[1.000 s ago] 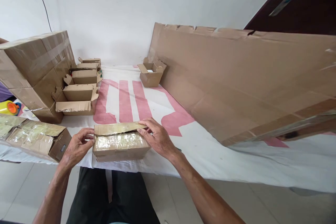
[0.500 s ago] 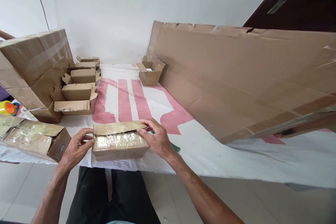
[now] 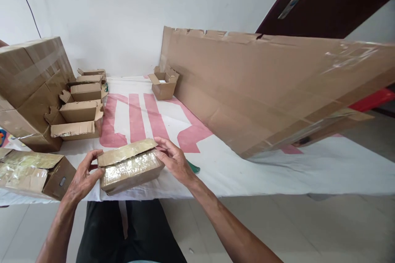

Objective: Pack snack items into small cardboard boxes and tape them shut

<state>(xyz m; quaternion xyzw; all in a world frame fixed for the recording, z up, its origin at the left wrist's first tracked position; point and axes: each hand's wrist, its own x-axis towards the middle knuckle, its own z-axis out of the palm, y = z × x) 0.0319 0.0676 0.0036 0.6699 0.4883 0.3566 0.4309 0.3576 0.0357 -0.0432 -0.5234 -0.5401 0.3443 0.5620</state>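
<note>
A small cardboard box point(image 3: 131, 172) with shiny tape over its top lies at the table's near edge, turned slightly askew. Its upper flaps sit nearly closed, with a dark gap between them. My left hand point(image 3: 84, 176) grips the box's left end, thumb at the front and fingers behind. At the other end my right hand point(image 3: 173, 160) holds the upper right corner between thumb and fingers. Part of a green object point(image 3: 193, 167) shows behind my right hand; its kind is hidden.
Left of me lies another taped cardboard box point(image 3: 27, 174). Behind it stand a stack of large cartons point(image 3: 33, 86) and a row of open small boxes point(image 3: 77, 119). One open box point(image 3: 163, 86) sits further back, beside a large leaning cardboard sheet point(image 3: 247, 90).
The box has turned a little, its right end swinging away from me, with both hands staying on it. The whole view has shifted to the right.
</note>
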